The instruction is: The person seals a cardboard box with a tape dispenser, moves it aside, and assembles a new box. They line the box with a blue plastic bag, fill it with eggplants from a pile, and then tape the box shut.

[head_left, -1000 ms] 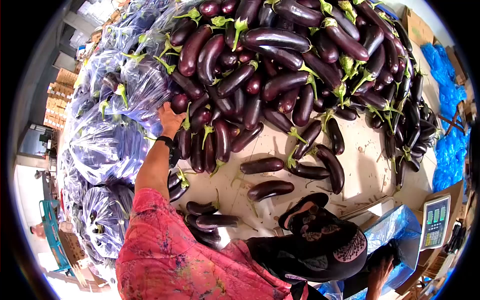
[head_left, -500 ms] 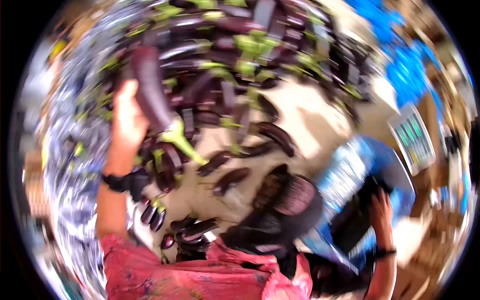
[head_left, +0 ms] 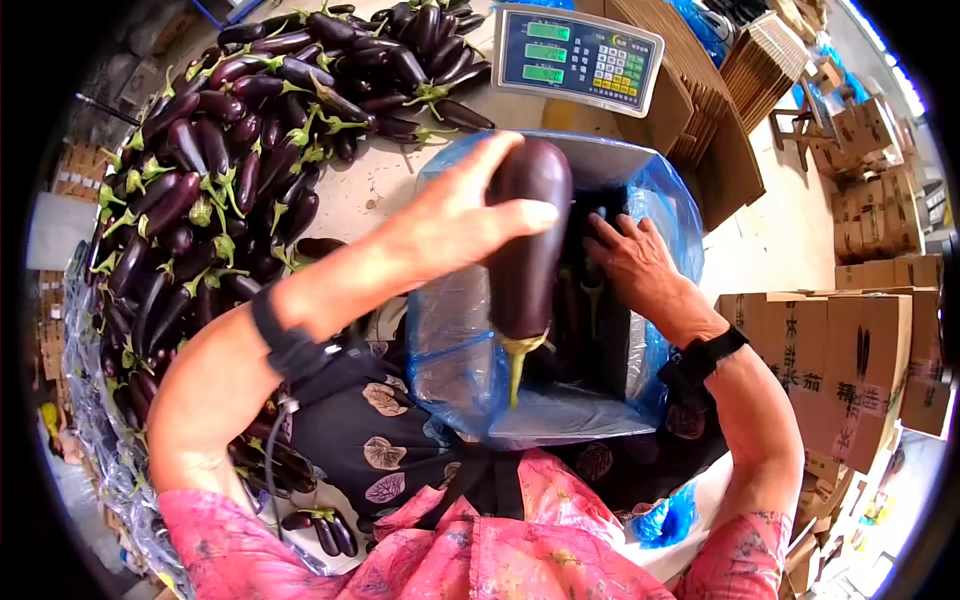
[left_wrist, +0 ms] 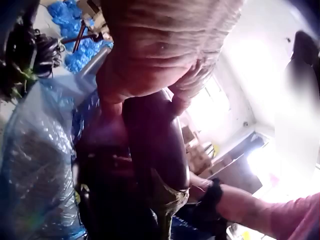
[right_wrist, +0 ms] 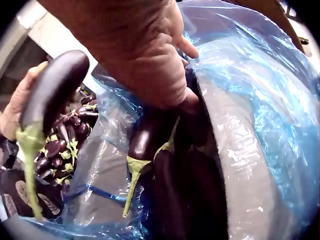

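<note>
My left hand (head_left: 450,220) grips a large dark purple eggplant (head_left: 530,240) by its upper body, thumb on one side and fingers on the other. The eggplant's green stem points down toward me, above the near part of an open box (head_left: 445,345) lined with blue plastic. Inside the box lie several eggplants (right_wrist: 167,180), seen best in the right wrist view. My right hand (head_left: 645,265) reaches over the box's right wall, its fingers extended and apart over the eggplants inside. Its fingertips are partly hidden in shadow.
A big heap of loose eggplants (head_left: 230,140) spreads over the floor on the left. A digital scale display (head_left: 575,60) stands behind the box. Flattened cardboard (head_left: 700,100) leans beside it, and printed cartons (head_left: 840,370) stand at the right. Clear plastic bags (head_left: 90,400) line the far left.
The left hand took an eggplant from the heap beside the bags and carried it right, over the lined box. The view has turned right toward the box; the right hand is still there.
</note>
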Demonstrator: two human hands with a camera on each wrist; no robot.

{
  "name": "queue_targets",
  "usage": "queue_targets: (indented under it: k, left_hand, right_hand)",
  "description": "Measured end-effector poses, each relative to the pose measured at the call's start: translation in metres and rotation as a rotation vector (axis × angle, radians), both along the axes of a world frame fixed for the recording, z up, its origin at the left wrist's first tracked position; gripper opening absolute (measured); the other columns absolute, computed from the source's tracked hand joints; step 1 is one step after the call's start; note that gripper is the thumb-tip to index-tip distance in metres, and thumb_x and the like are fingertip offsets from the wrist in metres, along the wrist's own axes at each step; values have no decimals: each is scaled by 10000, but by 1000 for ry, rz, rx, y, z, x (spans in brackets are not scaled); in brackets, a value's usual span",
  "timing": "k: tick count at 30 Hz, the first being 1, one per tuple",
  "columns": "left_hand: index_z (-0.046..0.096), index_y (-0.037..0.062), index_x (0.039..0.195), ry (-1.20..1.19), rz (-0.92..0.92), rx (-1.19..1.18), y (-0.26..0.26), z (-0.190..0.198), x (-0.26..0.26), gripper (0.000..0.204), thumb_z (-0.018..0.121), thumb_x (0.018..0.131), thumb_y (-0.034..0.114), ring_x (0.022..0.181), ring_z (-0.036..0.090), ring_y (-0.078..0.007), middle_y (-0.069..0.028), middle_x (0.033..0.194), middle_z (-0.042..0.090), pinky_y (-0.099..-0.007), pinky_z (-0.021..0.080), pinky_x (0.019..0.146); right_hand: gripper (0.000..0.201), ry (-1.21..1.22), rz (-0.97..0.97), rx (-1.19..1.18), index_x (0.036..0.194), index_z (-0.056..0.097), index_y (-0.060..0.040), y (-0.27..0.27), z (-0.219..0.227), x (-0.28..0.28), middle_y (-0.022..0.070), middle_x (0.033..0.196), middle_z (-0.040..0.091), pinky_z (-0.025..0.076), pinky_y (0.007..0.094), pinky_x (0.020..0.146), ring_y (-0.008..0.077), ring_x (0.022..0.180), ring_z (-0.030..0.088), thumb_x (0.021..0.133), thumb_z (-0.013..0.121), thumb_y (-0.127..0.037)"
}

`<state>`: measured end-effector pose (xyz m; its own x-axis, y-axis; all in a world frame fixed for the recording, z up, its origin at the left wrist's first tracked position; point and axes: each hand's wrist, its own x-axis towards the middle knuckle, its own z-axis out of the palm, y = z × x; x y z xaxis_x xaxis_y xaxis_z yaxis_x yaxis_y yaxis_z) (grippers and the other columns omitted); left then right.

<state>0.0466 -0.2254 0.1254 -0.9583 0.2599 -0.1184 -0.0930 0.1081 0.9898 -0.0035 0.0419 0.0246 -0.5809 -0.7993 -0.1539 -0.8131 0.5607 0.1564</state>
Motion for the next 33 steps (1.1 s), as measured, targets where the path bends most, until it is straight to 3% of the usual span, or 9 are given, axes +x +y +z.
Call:
queue_targets:
  k: [2,4,7,17,18,22,25,27,33]
  left_hand:
    - [304,-32,1484,59,55,-549,27,-46,-23,949,691,803,504,1255,533,-437,-351,1346,514,-422,436,1055]
    - [271,-12,1514,-94,0,-749,51,-82,-40,969,686,818,519,1262,518,-453,-337,1343,523,-461,427,1058]
    - [429,-95,1313,-35,-17,-928,71,-121,-53,821,667,846,537,1008,635,-495,-338,1009,663,-522,512,888]
    - [495,-32,1257,79,-114,-903,46,-101,-45,612,626,912,456,996,631,-499,-306,1065,657,-528,516,857]
    - [556,90,1225,260,-111,-964,44,-91,-34,436,648,881,342,1010,623,-432,-206,1079,646,-505,523,804]
    - [632,180,969,1108,-646,-1159,50,-110,-7,200,619,783,251,1054,509,-230,-26,1068,568,-395,475,732]
    - [657,188,950,1448,-569,-1051,61,-156,5,171,601,806,262,1134,516,-234,-29,1094,595,-426,419,981]
    - [657,184,972,1357,-652,-1028,63,-153,-5,189,596,809,259,1166,511,-234,-30,1084,608,-432,349,1070]
    - [580,91,1143,1140,-435,-956,65,-54,-1,366,651,791,162,949,626,-274,-88,1007,620,-401,512,853]
  right_hand:
    - [453,22,7,-17,1202,655,-137,3,-4,-2,89,1413,508,420,393,908,247,1116,526,750,656,-97]
    - [373,35,10,-54,1146,673,-129,6,-9,-1,93,1379,526,420,398,911,245,1099,533,775,633,-110]
    - [243,29,6,-103,1040,707,-113,5,-12,-4,96,1299,559,425,417,916,244,1059,546,823,600,-136]
    - [396,48,-20,-75,1131,659,-96,-4,-9,5,112,1326,551,414,400,905,251,1090,544,735,650,-77]
    - [400,54,-18,-98,1129,658,-95,-3,-12,3,108,1318,552,414,399,903,253,1094,541,729,655,-76]
    - [421,79,-11,-91,1142,653,-100,-2,-13,-5,89,1298,555,413,407,919,274,1186,502,722,664,-81]
    - [409,82,-8,-98,1147,654,-115,-1,-12,-8,88,1319,548,406,419,943,293,1224,484,739,675,-111]
    - [406,73,-21,-105,1151,655,-124,0,-12,-7,87,1335,543,402,418,948,292,1222,485,746,680,-125]
    - [246,76,3,-251,1054,685,-183,4,-10,-15,26,1145,609,399,433,896,227,1068,550,816,625,-186]
